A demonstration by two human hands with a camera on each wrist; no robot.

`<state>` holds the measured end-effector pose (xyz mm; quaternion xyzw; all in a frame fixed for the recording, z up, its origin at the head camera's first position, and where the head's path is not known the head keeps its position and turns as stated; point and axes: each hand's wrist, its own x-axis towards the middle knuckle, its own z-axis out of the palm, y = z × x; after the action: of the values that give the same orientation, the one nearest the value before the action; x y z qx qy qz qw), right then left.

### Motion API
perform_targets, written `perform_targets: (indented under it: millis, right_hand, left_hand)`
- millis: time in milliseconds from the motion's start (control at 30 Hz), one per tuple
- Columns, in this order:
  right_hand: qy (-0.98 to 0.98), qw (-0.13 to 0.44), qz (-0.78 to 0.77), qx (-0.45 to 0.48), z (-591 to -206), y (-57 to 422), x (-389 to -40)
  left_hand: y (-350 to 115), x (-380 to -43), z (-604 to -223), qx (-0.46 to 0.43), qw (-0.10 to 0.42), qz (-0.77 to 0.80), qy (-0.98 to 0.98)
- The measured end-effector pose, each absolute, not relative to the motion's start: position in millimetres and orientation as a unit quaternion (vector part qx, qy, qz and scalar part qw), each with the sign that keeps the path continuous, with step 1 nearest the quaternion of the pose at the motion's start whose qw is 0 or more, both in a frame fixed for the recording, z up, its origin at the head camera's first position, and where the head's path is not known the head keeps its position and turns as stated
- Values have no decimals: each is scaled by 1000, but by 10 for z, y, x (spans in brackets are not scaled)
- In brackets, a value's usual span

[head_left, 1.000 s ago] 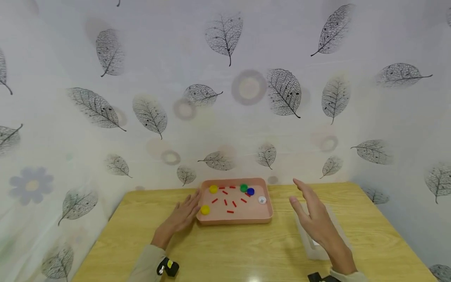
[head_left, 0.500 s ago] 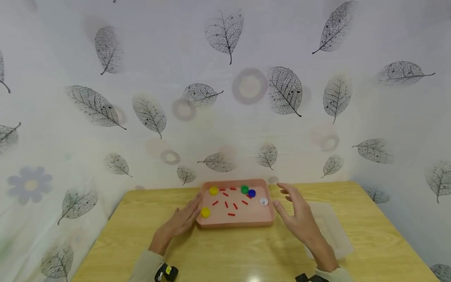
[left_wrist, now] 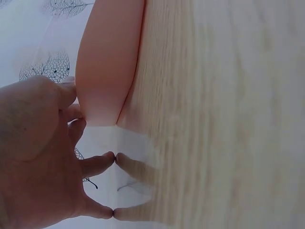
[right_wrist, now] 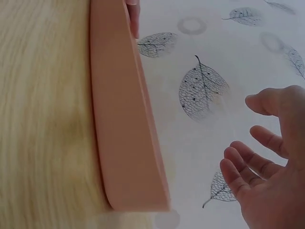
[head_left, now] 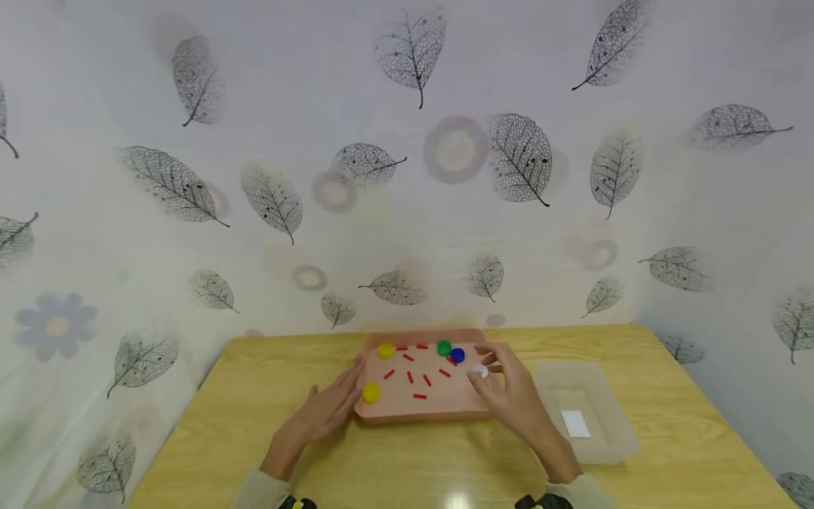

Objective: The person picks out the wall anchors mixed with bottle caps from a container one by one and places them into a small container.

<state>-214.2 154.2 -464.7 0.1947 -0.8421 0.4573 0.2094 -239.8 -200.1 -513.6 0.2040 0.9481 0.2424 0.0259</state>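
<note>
A shallow pink tray (head_left: pixel 439 408) lies on the table with small round cap-like pieces in it. Two yellow caps (head_left: pixel 371 392) are at its left, a green cap (head_left: pixel 444 347) and a blue cap (head_left: pixel 457 355) near the back right. Several short red sticks (head_left: pixel 420 396) are scattered between them. My left hand (head_left: pixel 324 408) rests its fingers against the tray's left side. Over the right end hovers my right hand (head_left: pixel 516 396), thumb and fingers apart on either side of a white cap (head_left: pixel 480 370). Nothing is in its grasp in the right wrist view.
To the right of the tray stands a translucent plastic box (head_left: pixel 610 417) with a white card (head_left: pixel 575 424) in it. The wooden table (head_left: pixel 407 466) meets a leaf-patterned wall covering (head_left: pixel 394 226) at its back edge.
My right hand has moved left from above the translucent box to over the tray's right end, uncovering the box and white card. My left hand has stayed at the tray's left side.
</note>
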Motion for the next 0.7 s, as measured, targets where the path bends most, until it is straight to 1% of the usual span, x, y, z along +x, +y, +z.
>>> perform_targets:
  millis: [133, 267, 467, 567, 700]
  right_hand:
    - [-835, 214, 464, 204, -4702, 1441, -2158]
    - [-820, 216, 481, 222, -4739, 1351, -2178]
    - [-803, 200, 514, 225, -4658, 1197, -2092]
    - [-801, 191, 517, 234, -4778, 1159, -2112]
    - [-803, 163, 527, 228, -4977, 1136, -2142]
  left_hand:
    - [-2014, -2285, -5117, 213, 18, 233, 949]
    - [-2028, -2169, -5086, 217, 26, 235, 947]
    - [-2031, -2051, -5070, 210, 33, 235, 949]
    - [-2024, -2006, -5072, 206, 31, 234, 950]
    - [-2014, -1949, -5073, 209, 32, 231, 950]
